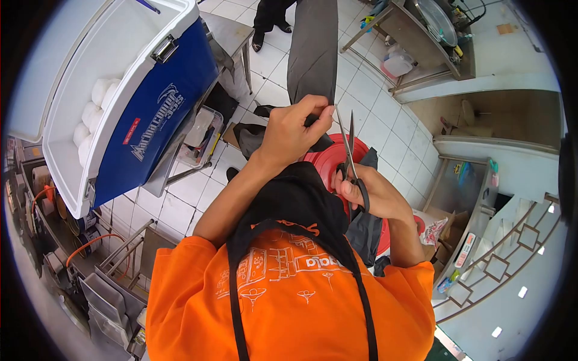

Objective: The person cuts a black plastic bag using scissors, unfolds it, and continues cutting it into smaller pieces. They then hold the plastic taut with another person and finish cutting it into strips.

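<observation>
My left hand [294,129] pinches the edge of a long dark grey cloth [312,54] that stretches away from me over the floor. In my right hand [374,191] is a pair of scissors [350,141] with black handles; its blades are apart and point up past the fingers of my left hand. One blade tip is close to the cloth's corner. Below the hands stands a red round lid or tub [328,161], partly hidden by my arms, with more dark cloth [365,231] beside it.
A blue and white cooler [162,102] with white round bundles [90,120] is open at the left. A person's legs [268,15] are at the far end. Metal tables [232,33] and a shelf [409,42] stand around the tiled floor.
</observation>
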A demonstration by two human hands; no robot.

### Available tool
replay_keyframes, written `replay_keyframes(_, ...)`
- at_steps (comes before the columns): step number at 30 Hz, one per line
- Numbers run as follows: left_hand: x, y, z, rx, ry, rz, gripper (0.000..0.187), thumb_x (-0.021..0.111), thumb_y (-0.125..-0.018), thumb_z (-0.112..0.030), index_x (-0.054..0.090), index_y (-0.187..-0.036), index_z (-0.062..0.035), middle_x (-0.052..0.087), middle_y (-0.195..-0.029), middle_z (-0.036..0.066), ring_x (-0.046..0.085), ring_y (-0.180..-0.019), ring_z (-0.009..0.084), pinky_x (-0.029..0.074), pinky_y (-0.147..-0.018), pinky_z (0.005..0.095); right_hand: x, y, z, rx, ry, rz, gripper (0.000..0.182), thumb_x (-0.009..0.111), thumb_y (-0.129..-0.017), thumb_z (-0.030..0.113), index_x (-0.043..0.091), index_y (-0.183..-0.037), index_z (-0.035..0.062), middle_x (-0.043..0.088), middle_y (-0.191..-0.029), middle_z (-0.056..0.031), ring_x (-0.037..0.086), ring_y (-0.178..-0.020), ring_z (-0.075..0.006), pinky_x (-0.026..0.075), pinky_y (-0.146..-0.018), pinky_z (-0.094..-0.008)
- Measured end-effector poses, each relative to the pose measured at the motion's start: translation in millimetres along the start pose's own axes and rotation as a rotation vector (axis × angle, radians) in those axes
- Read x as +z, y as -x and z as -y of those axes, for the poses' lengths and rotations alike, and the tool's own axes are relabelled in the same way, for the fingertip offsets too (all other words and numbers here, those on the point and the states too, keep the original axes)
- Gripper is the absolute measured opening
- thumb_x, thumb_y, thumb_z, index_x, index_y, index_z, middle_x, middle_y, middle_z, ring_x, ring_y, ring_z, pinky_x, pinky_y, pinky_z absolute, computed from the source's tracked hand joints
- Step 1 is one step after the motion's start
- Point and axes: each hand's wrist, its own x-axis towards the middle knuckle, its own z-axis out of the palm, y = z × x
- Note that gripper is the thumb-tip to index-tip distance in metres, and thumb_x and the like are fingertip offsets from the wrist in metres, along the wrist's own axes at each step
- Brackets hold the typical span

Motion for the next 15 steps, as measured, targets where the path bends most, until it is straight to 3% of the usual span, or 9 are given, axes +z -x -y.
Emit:
replay_keyframes(3,1.5,-0.4,1.3,0.006,0.000,0.002,0.010,0.069,-0.088,-0.005,0.064,-0.093,0.0024,0.072,-0.074,0.011,0.072,-0.068,0.0134,0.054,-0.057,0.0241,-0.3,-1.3,1.5,-0.042,0.015,-0.026,0.063,0.057,-0.088,0.065,0.056,-0.086,0.0016,0.052,-0.070,-0.0027,0.053,-0.058,-0.0115,0.041,-0.050,-0.0278)
replay_keyframes(15,2.0,0.0,1.1,-0.001,-0.009,0.000,0.011,0.069,-0.088,-0.006,0.064,-0.093,0.0020,0.071,-0.073,0.011,0.072,-0.068,0.0133,0.054,-0.057,0.0241,-3.3,-2.1,-0.3,-0.008,0.028,-0.024,0.065,0.059,-0.087,0.065,0.057,-0.087,0.0001,0.053,-0.070,-0.0051,0.052,-0.061,-0.0132,0.042,-0.055,-0.0298)
